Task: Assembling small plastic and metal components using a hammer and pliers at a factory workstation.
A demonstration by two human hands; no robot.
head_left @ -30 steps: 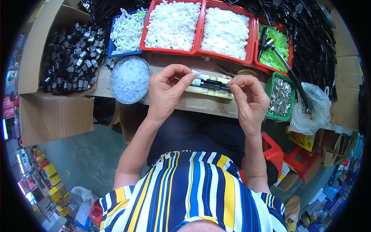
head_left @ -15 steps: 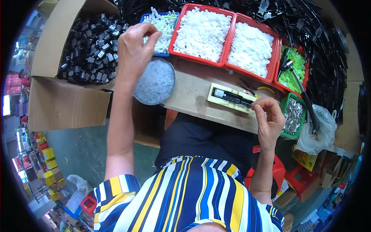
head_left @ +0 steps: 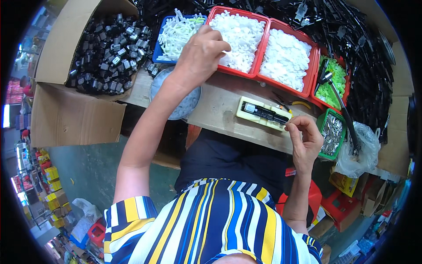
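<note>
My left hand (head_left: 201, 53) reaches out over the edge of a red tray (head_left: 220, 70) of small white plastic parts and pinches a small white piece at its fingertips. My right hand (head_left: 305, 138) stays near the table's front edge, fingers curled, thumb and forefinger pinched together beside the right end of a cream-coloured jig (head_left: 263, 114) that carries a black part. What the right fingers hold is too small to tell.
A blue tray (head_left: 159, 48) of white clips, a second red tray (head_left: 307, 83) of white discs, a tray of green parts (head_left: 332, 79) and a green tub of metal pins (head_left: 332, 134) line the table. A cardboard box of black parts (head_left: 105, 48) sits left, a round dish (head_left: 187, 103) below my arm.
My left hand left the jig, swung out to the trays at the left and has now come to the red tray of white parts. My right hand dropped back a little beside the jig.
</note>
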